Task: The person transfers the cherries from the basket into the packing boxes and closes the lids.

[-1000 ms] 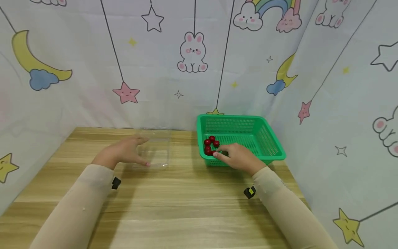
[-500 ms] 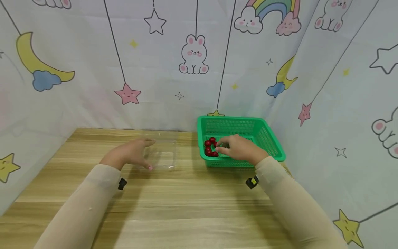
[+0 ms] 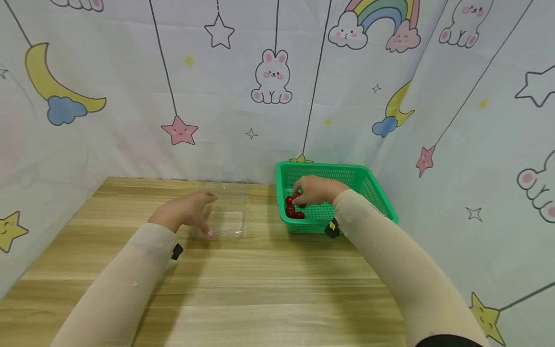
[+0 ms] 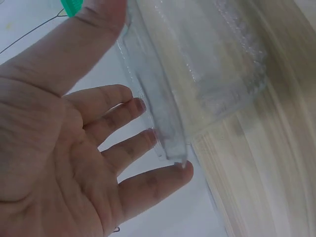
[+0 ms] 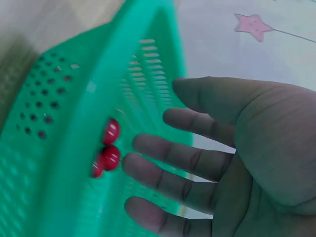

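A clear plastic box (image 3: 230,217) with a rim stands at the table's back left. My left hand (image 3: 184,210) spans its left end, thumb at the near corner and fingers at the far one. In the left wrist view the fingertips touch the rim of the box (image 4: 163,108); the thumb tip is cut off. My right hand (image 3: 316,189) is inside the green basket (image 3: 381,197), over several small, shiny red balls (image 3: 290,211) that look like cherries. In the right wrist view the fingers of that hand (image 5: 222,158) are spread, holding nothing, beside the red balls (image 5: 111,157).
The wooden table (image 3: 260,279) ends at a white cloth backdrop (image 3: 217,96) with printed rabbits and stars. Another cloth wall (image 3: 485,193) stands on the right, past the basket. Both sleeves carry a small black wrist device (image 3: 332,228).
The right hand has moved up and left, deeper into the basket over the red balls. My left hand and the clear box have shifted slightly to the right.
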The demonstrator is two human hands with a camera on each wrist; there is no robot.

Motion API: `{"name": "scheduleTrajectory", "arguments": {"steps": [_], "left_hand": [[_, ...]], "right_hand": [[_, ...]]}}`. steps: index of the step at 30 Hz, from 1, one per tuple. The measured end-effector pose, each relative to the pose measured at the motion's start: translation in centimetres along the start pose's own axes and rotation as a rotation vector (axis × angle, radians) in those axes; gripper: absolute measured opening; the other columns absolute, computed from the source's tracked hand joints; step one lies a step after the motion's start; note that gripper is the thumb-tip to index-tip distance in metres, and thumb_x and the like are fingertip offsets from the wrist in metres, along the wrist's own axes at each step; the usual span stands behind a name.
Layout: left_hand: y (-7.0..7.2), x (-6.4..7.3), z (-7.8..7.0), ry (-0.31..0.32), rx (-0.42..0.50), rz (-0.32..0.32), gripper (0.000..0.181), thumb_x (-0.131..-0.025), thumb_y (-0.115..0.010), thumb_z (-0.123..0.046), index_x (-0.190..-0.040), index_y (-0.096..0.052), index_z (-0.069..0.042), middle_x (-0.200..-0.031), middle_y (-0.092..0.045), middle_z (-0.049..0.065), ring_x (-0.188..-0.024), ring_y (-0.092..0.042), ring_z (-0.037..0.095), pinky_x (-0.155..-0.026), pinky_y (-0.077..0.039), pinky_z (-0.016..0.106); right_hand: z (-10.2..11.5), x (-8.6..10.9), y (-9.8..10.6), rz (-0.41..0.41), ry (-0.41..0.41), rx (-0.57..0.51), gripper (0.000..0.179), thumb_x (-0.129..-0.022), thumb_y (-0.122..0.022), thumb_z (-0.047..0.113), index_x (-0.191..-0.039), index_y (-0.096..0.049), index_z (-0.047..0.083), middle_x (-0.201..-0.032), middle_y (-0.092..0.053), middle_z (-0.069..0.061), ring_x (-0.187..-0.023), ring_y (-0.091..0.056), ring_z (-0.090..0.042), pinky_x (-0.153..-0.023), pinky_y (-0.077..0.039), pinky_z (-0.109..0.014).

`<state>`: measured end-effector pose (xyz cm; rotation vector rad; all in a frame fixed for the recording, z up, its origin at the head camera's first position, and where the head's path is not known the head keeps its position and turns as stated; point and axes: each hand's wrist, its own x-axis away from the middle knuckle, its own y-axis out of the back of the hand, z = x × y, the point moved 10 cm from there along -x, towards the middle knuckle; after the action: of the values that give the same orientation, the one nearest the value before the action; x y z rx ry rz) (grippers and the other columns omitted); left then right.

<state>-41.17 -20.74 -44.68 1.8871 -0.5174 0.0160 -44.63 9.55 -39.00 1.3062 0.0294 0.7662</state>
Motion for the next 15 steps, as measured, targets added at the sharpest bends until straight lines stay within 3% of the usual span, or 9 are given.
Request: {"name": "scheduleTrajectory", "arguments": {"steps": [4, 10, 15], "left_hand": [[0.1, 0.0, -0.4, -0.013, 0.001, 0.017, 0.12, -0.079, -0.108, -0.029, -0.174, -0.041, 0.002, -0.182, -0.031, 0.028, -0.162, -0.042, 0.058, -0.129, -0.042, 0.073], [0.0, 0.0, -0.8, -0.018, 0.007, 0.043, 0.117, -0.082, -0.106, -0.025, -0.175, -0.04, 0.001, -0.184, -0.029, 0.028, -0.163, -0.041, 0.057, -0.129, -0.042, 0.073], [0.1, 0.3, -0.8, -0.013, 0.006, 0.037, 0.118, -0.081, -0.106, -0.025, -0.175, -0.039, 0.0, -0.185, -0.028, 0.028, -0.163, -0.041, 0.057, -0.129, -0.042, 0.073]], "right_hand": [[0.1, -1.2, -1.7, 0.038, 0.008, -0.026, 0.038, -0.115, -0.068, 0.024, -0.151, -0.074, 0.01, -0.146, -0.073, -0.01, -0.093, -0.073, -0.031, -0.077, -0.062, -0.037], [0.0, -1.9, -3.1, 0.063, 0.018, -0.021, 0.031, -0.115, -0.068, 0.019, -0.144, -0.078, 0.016, -0.137, -0.077, -0.008, -0.111, -0.077, -0.036, -0.084, -0.066, -0.043], [0.2, -2.5, -3.5, 0.072, 0.041, -0.002, 0.023, -0.114, -0.069, 0.015, -0.132, -0.083, 0.017, -0.124, -0.079, -0.005, -0.101, -0.076, -0.039, -0.072, -0.058, -0.034]]}}
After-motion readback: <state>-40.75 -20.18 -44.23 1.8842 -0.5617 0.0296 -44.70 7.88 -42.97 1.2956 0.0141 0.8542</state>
